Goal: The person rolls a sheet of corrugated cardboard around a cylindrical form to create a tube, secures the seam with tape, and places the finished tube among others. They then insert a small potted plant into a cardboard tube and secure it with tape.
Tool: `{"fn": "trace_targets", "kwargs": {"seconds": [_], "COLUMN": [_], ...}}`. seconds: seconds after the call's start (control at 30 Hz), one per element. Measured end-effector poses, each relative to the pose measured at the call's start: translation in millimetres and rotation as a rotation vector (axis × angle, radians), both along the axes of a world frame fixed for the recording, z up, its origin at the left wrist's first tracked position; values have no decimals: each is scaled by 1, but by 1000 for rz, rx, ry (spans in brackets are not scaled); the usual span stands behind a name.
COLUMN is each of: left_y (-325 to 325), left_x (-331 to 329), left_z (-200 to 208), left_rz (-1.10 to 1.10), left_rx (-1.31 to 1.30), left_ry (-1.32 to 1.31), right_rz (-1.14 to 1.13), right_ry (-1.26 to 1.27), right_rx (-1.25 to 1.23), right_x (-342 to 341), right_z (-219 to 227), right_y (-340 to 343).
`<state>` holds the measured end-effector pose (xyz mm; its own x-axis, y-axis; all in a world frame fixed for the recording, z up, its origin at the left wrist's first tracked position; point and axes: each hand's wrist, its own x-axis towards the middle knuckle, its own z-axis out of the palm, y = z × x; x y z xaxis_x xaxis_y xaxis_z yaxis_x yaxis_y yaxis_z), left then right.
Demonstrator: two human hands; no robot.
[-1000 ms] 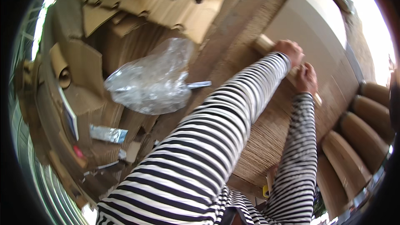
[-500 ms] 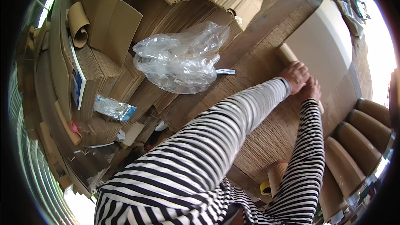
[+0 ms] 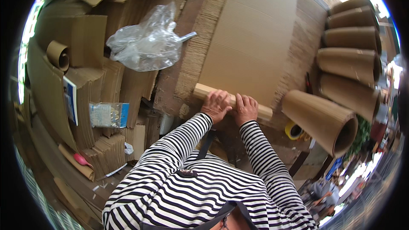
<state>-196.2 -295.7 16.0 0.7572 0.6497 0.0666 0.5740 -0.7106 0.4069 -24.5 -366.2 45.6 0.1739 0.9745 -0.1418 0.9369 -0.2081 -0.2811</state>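
Note:
A pale, many-sided wooden bar (image 3: pixel 264 112) lies across the near end of a long brown cardboard sheet (image 3: pixel 251 38). My left hand (image 3: pixel 217 105) is closed over the bar left of its middle, fingers bent over the far side. Close beside it, my right hand (image 3: pixel 246 107) grips the same bar with its fingers over the top. Both thumbs are mostly hidden. The sheet stretches away from me on the worn wooden table (image 3: pixel 304 38), its near edge at or under the bar.
Several rolled cardboard tubes (image 3: pixel 347 61) line the right side, with one nearer cardboard tube (image 3: pixel 315 117) beside a yellow tape roll (image 3: pixel 293 130). At left, a clear plastic bag (image 3: pixel 147 44) lies by stacked cardboard (image 3: pixel 85 89) and a small plastic packet (image 3: pixel 109 115). People appear blurred at lower right.
Both hands have come with the wooden bar from the far right part of the sheet to its near end, close to my body. The view has turned too.

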Motion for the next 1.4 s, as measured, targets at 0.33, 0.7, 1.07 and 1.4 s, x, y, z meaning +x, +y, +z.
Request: {"fn": "trace_targets", "kwargs": {"seconds": [0.33,0.7,1.07,1.4], "left_y": [114,172,188,233], "left_x": [87,130,157,190], "left_z": [8,6,5,-1], "left_rz": [89,237,164,123], "left_rx": [63,27,178,214], "left_ry": [-45,23,-17,-106], "right_rz": [-359,-409,-488,-573], "right_ry": [-38,-184,-129,-152], "right_rx": [-28,257,214,267], "right_x": [59,77,125,158], "right_z": [1,-12,-8,-27], "right_y": [64,112,184,243]}}
